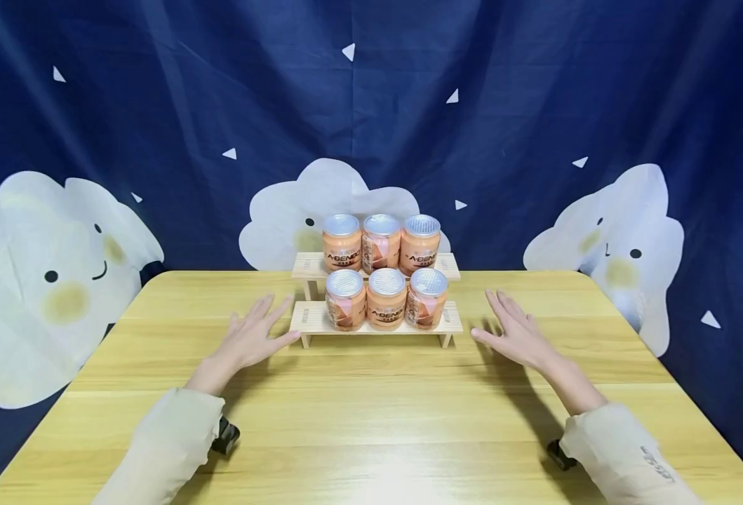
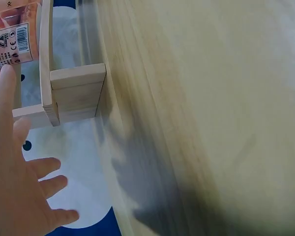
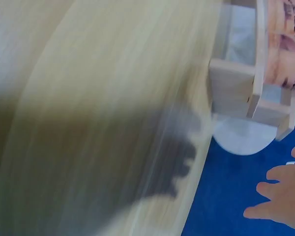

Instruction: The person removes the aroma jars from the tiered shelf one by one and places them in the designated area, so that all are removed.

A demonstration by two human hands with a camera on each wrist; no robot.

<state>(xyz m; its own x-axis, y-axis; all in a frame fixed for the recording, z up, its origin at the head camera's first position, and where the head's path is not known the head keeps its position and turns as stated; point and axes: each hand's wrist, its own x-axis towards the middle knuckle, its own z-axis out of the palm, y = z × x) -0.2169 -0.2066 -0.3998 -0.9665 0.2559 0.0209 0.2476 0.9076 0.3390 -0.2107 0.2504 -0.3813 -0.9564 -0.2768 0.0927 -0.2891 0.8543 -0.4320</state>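
A two-step pale wooden rack (image 1: 311, 321) stands on the table with orange-labelled cans on it. Three cans are on the upper step, among them the middle can (image 1: 381, 245). On the lower step are three more, with the front middle can (image 1: 386, 301) between two others. My left hand (image 1: 251, 338) is spread beside the rack's left end; whether the thumb touches the wood I cannot tell. Apart from the right end hovers my right hand (image 1: 518, 335), fingers extended and holding nothing. In the left wrist view, fingers (image 2: 49, 187) spread beside the rack leg (image 2: 78, 93).
The wooden table (image 1: 371, 407) extends in front of the rack and to both sides. Behind it hangs a dark blue curtain (image 1: 295, 91) with white cloud faces. A small black device (image 1: 226, 436) sits under the left sleeve, another black device (image 1: 560, 454) under the right.
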